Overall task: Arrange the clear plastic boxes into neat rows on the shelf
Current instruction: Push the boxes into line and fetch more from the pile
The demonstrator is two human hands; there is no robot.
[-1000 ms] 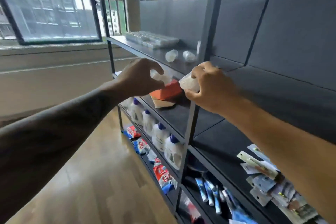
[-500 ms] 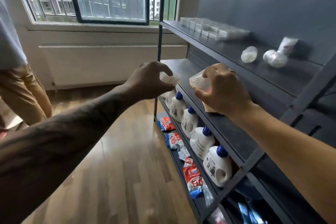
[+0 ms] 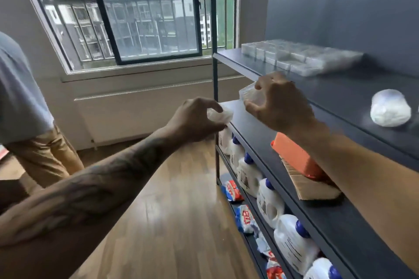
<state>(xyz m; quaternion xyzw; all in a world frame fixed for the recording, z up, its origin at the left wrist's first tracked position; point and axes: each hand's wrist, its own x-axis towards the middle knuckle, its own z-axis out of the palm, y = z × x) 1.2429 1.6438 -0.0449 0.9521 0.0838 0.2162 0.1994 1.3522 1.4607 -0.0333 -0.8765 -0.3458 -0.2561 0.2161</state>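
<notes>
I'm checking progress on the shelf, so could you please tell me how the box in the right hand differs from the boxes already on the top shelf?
The held box is gripped in the right hand, off the shelf; the shelved boxes rest on the top shelf.
The held box is tilted and alone; the shelved boxes lie flat, side by side in rows.
The held box is by the shelf's front edge; the shelved boxes sit further back.
Both look like clear plastic.

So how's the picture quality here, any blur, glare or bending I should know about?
Head view: daylight from the window leaves a glare patch on the wooden floor; the clear boxes on the top shelf look smeared; the wide lens tilts the shelf post.
</notes>
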